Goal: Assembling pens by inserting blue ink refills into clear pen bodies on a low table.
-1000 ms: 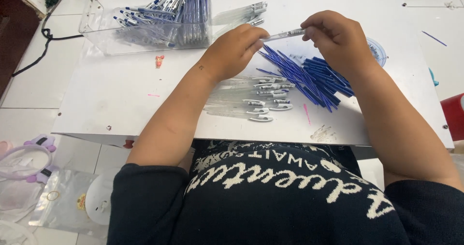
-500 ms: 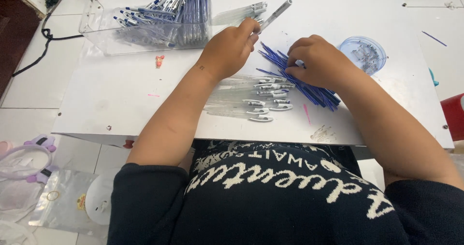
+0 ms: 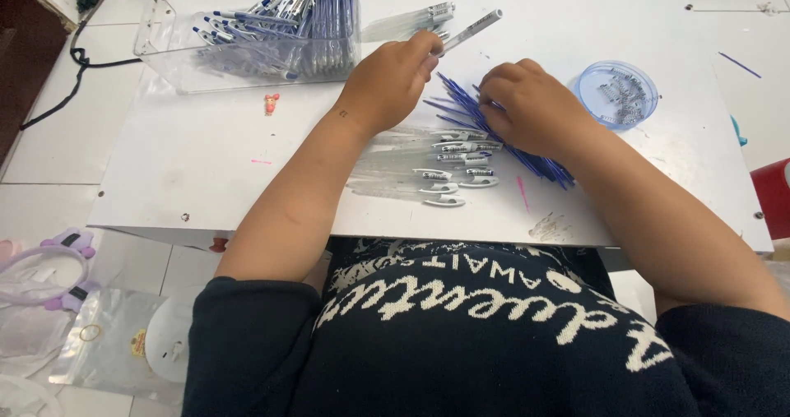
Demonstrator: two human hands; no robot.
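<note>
Head view, looking straight down over a white board table [image 3: 206, 170]. The left hand [image 3: 387, 84] is closed round a clear plastic pen barrel with a silvery tip [image 3: 471, 30], pinched near its lower end, the barrel angling up and away to the right, clear of the table. The right hand [image 3: 531, 104] lies palm down on a loose fan of thin blue ink refills [image 3: 461, 108], fingers curled among them; whether it has one pinched I cannot tell, the knuckles hide the fingertips.

Just below the hands sits a row of clear pen barrels with printed clips [image 3: 448, 170], lying side by side. Far left at the top, a clear plastic bin [image 3: 164, 63] is heaped with finished blue pens. Off to the right, well apart from the refills, a round pale-blue lid [image 3: 617, 96] holds small metal springs.

Now the risks, as I judge them. Those refills are thin and crossed over each other: a drag of the right hand could scatter the fan toward the near table edge, or bend one. The held barrel is gripped low, so its long free end could swing and knock the barrels lying loose above it. And the right forearm passes close by the spring dish; a wide elbow could tip it.
</note>
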